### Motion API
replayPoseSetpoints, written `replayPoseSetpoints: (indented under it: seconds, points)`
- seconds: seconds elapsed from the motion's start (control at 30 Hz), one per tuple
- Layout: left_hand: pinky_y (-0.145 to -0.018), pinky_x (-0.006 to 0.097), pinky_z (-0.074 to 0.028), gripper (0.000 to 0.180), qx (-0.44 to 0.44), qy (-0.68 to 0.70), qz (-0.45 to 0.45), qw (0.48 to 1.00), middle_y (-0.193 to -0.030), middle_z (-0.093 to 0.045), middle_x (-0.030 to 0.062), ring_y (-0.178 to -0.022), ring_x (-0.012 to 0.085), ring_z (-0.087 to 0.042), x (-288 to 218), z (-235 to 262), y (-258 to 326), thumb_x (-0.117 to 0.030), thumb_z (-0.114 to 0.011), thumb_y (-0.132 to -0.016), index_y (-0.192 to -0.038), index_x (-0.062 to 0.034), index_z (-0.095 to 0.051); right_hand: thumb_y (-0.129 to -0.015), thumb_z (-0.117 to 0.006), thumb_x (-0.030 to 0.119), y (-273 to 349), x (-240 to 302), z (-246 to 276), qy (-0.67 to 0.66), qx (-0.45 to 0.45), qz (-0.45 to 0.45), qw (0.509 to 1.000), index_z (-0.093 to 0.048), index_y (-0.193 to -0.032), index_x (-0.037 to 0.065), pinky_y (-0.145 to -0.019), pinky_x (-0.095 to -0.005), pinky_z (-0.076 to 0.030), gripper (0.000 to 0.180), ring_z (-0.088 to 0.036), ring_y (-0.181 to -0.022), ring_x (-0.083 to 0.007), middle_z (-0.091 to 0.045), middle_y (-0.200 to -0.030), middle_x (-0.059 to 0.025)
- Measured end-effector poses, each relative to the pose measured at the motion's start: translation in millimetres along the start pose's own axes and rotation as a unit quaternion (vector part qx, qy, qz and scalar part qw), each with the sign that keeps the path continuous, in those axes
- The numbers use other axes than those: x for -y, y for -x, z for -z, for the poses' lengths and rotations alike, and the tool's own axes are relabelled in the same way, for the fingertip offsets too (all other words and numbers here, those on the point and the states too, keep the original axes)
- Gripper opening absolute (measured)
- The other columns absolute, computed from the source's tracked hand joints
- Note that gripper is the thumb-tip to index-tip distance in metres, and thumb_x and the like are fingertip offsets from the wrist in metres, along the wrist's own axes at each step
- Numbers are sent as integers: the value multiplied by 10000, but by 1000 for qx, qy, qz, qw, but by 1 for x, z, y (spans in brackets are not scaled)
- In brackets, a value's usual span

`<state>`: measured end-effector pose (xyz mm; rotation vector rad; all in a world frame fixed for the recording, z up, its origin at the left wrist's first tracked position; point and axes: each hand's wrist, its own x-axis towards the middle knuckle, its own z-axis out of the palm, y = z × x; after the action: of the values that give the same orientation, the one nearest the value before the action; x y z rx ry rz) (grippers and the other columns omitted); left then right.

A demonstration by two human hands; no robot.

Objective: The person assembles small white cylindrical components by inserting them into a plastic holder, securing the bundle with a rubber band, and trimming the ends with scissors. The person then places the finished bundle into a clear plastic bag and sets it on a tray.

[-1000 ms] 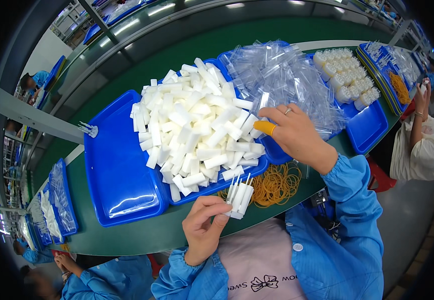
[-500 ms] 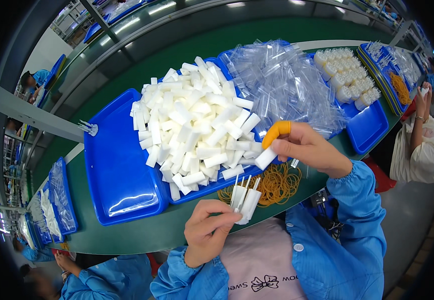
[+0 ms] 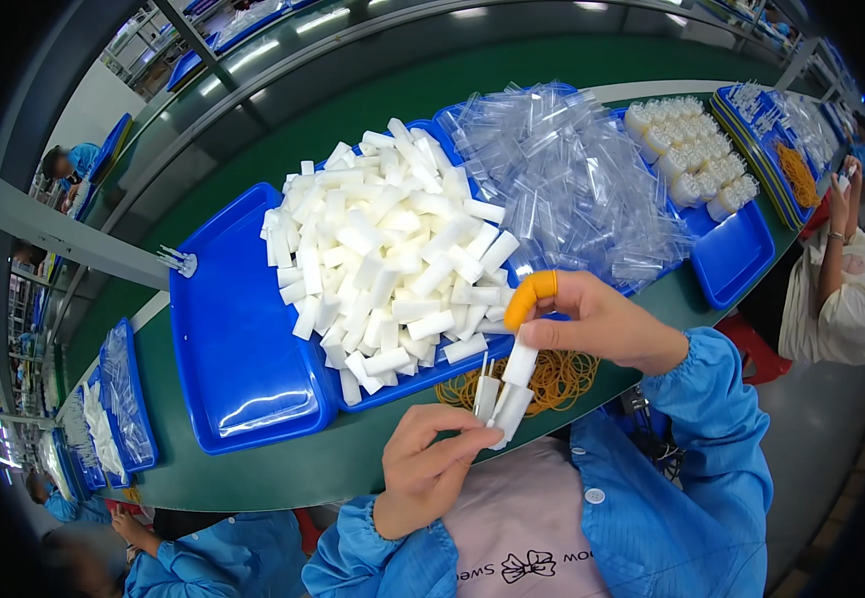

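Note:
Low in front of my chest, my left hand (image 3: 439,453) pinches a small pronged plastic piece (image 3: 485,395) with white foam around part of it; thin pins stick up from it. My right hand (image 3: 597,321), with an orange finger cot (image 3: 530,294) on its index finger, grips a white foam block (image 3: 519,365) between thumb and finger. This block's lower end meets the piece in my left hand; whether a pin is inside it is hidden. Beyond my hands, a heap of white foam blocks (image 3: 383,249) fills a blue tray. Tan rubber bands (image 3: 564,381) lie on the table under my right hand.
A blue tray (image 3: 253,349) at left holds one small pronged piece (image 3: 179,261) at its edge. Clear plastic tubes (image 3: 562,179) pile up at the back right, beside bundled white-and-clear pieces (image 3: 692,154). Co-workers sit at both sides; a metal post (image 3: 74,229) stands at left.
My right hand has come down and left, bringing the foam block from above the tray edge onto the pronged piece. My left hand has shifted slightly right.

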<state>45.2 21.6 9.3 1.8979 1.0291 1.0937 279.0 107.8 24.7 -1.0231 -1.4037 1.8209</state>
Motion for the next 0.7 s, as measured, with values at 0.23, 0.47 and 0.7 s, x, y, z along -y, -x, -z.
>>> replayPoseSetpoints:
  seconds: [0.23, 0.47, 0.7]
  points:
    - [-686, 313, -471, 348, -3, -27, -45, 999, -876, -627, 66, -801, 220, -592, 0, 0, 3, 103, -672, -593, -886, -77, -720, -874, -642, 155, 13, 0, -21, -30, -41, 38, 998, -605, -968, 17, -754, -222, -452, 171, -560, -828, -72, -616, -886, -13]
    - [-673, 325, -473, 379, 24, -52, -79, 995, -882, -627, 57, -794, 232, -595, 0, 2, 3, 90, -671, -561, -890, -89, -726, -873, -650, 161, 12, 7, 3, 111, 24, 36, 993, -610, -981, 12, -725, -223, -461, 189, -568, -808, -66, -630, -869, -18]
    - [-657, 325, -475, 405, 9, -139, -118, 983, -889, -620, 53, -779, 237, -591, -11, 0, 3, 89, -668, -526, -883, -92, -730, -834, -672, 102, 8, 13, -9, -63, -7, -71, 995, -623, -953, 14, -776, -237, -459, 156, -578, -848, -84, -626, -912, -23]
